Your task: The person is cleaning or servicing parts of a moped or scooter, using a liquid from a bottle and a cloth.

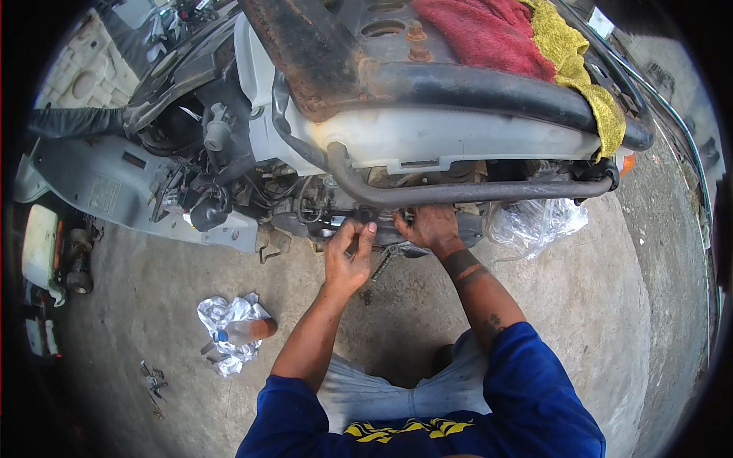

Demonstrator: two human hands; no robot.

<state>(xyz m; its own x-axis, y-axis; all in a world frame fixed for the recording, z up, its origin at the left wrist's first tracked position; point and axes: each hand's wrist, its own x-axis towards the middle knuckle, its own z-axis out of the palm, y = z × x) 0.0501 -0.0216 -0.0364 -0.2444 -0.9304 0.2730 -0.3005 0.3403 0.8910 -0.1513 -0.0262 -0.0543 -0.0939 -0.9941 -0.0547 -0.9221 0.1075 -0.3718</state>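
Observation:
A scooter-like vehicle with its lower side exposed stands before me, its engine (313, 204) showing below the pale body panel (458, 141). My left hand (349, 256) is at the engine's lower side, fingers curled and thumb against them, beside a small shiny metal part (337, 220). What it grips is too small to make out. To its right, my right hand (431, 227) reaches under the bent grey metal bar (458, 194). Its thumb points toward the left hand, while the other fingers are mostly hidden. A coil spring (381, 267) hangs below, between the hands.
Red cloth (489, 34) and yellow cloth (573, 57) drape over the dark tube frame (489, 88). Clear plastic wrapping (534, 225) bulges at right. On the concrete floor lie a bottle of brownish liquid (248, 330) on silver foil (216, 311) and small metal tools (155, 380).

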